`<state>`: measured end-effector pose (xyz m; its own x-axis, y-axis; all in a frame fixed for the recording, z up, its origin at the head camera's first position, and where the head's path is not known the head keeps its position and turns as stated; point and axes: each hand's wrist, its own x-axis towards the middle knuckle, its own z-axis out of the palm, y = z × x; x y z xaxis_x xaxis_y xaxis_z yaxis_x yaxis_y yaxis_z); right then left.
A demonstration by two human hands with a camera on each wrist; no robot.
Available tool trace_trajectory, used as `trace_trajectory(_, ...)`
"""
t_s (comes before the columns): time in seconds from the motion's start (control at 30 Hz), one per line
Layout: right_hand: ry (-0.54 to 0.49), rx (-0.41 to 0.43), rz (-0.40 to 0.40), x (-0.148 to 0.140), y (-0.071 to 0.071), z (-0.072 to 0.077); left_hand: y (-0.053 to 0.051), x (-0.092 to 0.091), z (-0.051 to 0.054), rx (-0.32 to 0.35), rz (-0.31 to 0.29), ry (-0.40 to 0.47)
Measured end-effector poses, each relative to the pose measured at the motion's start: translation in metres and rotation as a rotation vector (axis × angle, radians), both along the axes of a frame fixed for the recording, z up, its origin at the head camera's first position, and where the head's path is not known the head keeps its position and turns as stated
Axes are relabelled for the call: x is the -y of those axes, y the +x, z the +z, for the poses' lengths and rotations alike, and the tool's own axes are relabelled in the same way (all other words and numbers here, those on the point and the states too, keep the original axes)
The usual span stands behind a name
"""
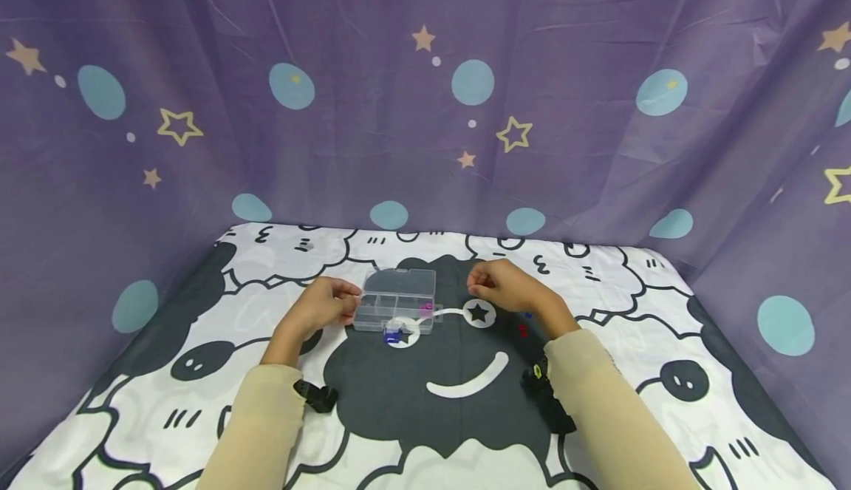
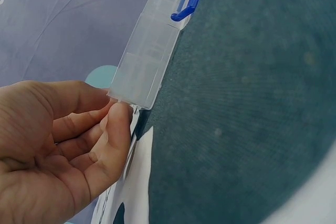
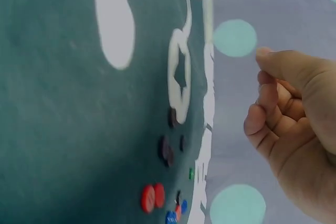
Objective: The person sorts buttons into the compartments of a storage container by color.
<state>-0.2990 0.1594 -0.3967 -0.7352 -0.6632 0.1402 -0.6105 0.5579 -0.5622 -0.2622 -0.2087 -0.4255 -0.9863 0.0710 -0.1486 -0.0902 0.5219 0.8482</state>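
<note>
A clear plastic box (image 1: 375, 320) with dividers stands in front of me, its clear lid (image 1: 405, 281) folded back and a blue latch (image 1: 392, 336) at its front. A few pink buttons (image 1: 426, 308) lie in its right-hand part. My left hand (image 1: 323, 302) pinches the box's left end between thumb and fingers, as the left wrist view shows too. To the right of the box, my right hand (image 1: 500, 284) is held above the cloth, apart from the box. Its fingers are curled and the thumb tip comes close to the index finger; I see nothing between them.
Loose red buttons (image 3: 148, 198), blue buttons (image 3: 171, 217) and dark buttons (image 3: 166, 151) lie on the patterned cloth (image 1: 459, 431), near and below my right forearm. A purple curtain (image 1: 372, 135) stands behind the table's far edge.
</note>
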Motion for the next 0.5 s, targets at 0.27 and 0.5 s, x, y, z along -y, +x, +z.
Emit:
trace_trajectory(0.27,-0.004,0.012,-0.072,-0.023,0.004,0.005,-0.001,-0.002,0.002,0.016,0.015,-0.001)
trace_trajectory(0.5,-0.014,0.039,-0.165,-0.041,0.009,0.004,0.000,-0.001,0.000,0.017,0.013,0.002)
